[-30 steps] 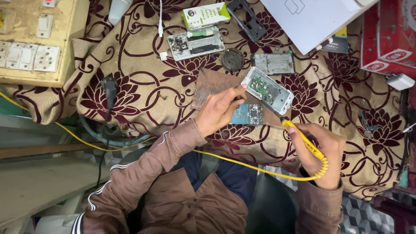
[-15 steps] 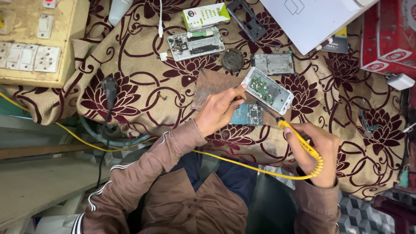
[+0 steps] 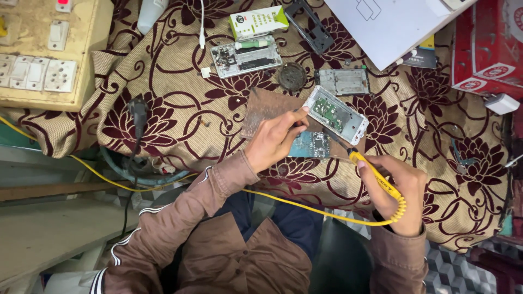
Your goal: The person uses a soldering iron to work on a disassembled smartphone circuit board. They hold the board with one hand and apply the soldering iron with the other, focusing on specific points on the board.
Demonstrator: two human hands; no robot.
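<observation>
While the left hand [image 3: 277, 140] pinches the opened phone [image 3: 336, 114] steady, the right hand [image 3: 393, 188] grips a yellow soldering iron [image 3: 376, 178], its tip angled toward the phone just beyond the left fingertips.

Right hand [image 3: 395, 188] with yellow soldering iron [image 3: 376, 179] now nearer the opened phone [image 3: 336, 114].

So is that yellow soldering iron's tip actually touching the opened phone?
Cannot tell. In the head view the right hand holds the yellow soldering iron, whose dark tip ends at the opened phone edge; contact unclear.
</observation>
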